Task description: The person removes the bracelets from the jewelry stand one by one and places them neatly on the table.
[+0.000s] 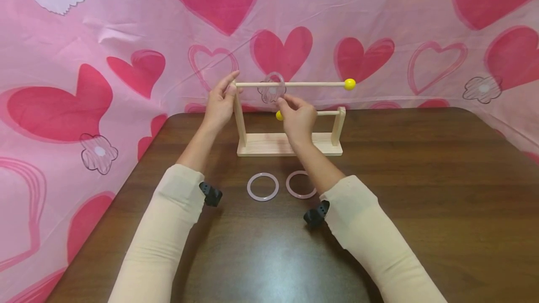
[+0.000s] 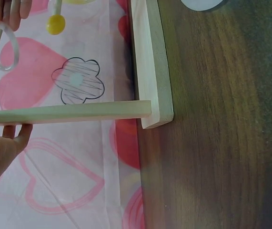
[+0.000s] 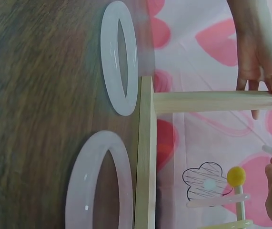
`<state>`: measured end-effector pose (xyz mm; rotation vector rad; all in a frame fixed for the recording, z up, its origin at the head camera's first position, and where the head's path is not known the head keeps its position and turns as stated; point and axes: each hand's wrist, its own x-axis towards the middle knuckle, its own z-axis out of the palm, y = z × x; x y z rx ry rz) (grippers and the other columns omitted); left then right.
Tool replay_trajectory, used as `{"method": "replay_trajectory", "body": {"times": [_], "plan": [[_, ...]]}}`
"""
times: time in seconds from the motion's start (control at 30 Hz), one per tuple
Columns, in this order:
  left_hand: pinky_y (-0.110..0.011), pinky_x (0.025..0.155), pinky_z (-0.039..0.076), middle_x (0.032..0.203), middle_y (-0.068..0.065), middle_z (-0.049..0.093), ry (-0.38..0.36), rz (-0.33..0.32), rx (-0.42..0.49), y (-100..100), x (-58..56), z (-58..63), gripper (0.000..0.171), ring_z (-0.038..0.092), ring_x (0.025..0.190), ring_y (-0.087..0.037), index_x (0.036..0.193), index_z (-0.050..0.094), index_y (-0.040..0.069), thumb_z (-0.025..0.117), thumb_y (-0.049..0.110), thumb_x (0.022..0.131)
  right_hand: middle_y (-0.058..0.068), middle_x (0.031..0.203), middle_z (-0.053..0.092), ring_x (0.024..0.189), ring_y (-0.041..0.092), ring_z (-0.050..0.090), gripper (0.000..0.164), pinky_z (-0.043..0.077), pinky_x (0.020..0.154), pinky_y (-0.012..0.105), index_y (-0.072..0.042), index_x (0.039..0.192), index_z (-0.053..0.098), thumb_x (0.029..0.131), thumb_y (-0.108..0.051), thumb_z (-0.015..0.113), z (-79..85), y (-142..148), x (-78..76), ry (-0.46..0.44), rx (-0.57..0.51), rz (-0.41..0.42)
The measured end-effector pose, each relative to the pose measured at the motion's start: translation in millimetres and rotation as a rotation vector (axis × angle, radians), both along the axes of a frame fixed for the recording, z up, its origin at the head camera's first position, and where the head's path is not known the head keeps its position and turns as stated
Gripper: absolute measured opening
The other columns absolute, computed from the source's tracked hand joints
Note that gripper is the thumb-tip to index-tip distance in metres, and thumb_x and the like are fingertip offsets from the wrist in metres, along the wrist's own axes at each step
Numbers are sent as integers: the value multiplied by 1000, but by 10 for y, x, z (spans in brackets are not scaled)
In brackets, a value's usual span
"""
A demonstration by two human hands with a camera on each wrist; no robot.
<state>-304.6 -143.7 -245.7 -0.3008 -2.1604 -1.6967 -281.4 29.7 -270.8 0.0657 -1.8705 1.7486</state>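
A wooden stand (image 1: 269, 145) has two posts and two sideways rods, each tipped with a yellow ball. My left hand (image 1: 220, 106) holds the top of its taller left post (image 1: 240, 120), thumb in front and fingers behind. Between thumb and fingers my right hand (image 1: 300, 118) pinches a translucent pale ring (image 1: 275, 74). That ring encircles the upper rod (image 1: 316, 83), left of the ball (image 1: 350, 84) at its end. Behind the right hand, the lower rod (image 1: 328, 113) is partly hidden; in the right wrist view it carries a pinkish ring (image 3: 216, 201) and a yellowish ring (image 3: 231, 224).
Two more rings lie flat on the brown table (image 1: 421, 191) in front of the stand: a pale lilac ring (image 1: 250, 187) and a pinkish ring (image 1: 288, 187), the latter partly covered by the right forearm. A pink heart-patterned cloth (image 1: 294, 8) hangs behind the table.
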Motion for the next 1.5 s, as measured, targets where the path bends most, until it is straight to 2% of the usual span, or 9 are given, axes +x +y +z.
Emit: {"method": "replay_trajectory", "body": {"times": [0.2,0.37,0.57,0.8,1.07,1.2,1.5], "plan": [[-35,89,46,116,-20,60,5,3,5,3,-10,-7,37,59,105,-24,134,49,13,43,11,98,11,85,70,75,13,66,21,52,67,21,1,98,71,82,-12,68,4,72,-25,-51,-66,6],[-34,90,45,113,-21,61,-6,-2,26,11,-4,-6,37,58,105,-24,134,50,15,43,12,98,14,85,70,70,15,67,21,53,65,23,3,99,70,82,-9,67,11,156,-47,-76,-161,23],[-34,90,45,113,-22,61,-9,-5,36,11,-5,-6,37,58,106,-24,134,51,16,43,13,98,17,85,69,65,10,65,20,54,64,24,4,99,70,83,-7,67,25,221,-35,-69,-195,11],[-35,91,44,115,-25,59,-12,-11,42,12,0,-2,37,58,106,-24,134,50,15,43,11,98,18,88,69,71,13,67,20,53,66,23,5,100,69,83,-4,65,57,251,2,-70,-259,32],[-34,91,44,116,-24,59,-23,-16,53,12,-7,-7,37,57,107,-25,134,50,14,42,12,98,24,94,66,73,15,67,21,53,70,23,8,102,67,83,-1,64,55,310,-32,-77,-352,57],[-35,92,43,115,-23,59,-17,-15,48,10,-7,-5,37,57,107,-24,134,50,16,43,12,98,25,94,66,71,13,67,22,53,72,26,9,103,66,83,0,64,52,346,-34,-57,-336,48],[-34,91,44,115,-21,60,-29,-4,33,2,3,5,37,57,107,-22,134,50,17,42,12,99,22,92,67,71,11,67,23,53,70,25,8,103,67,84,-5,65,44,438,-39,-63,-255,-18]]}}
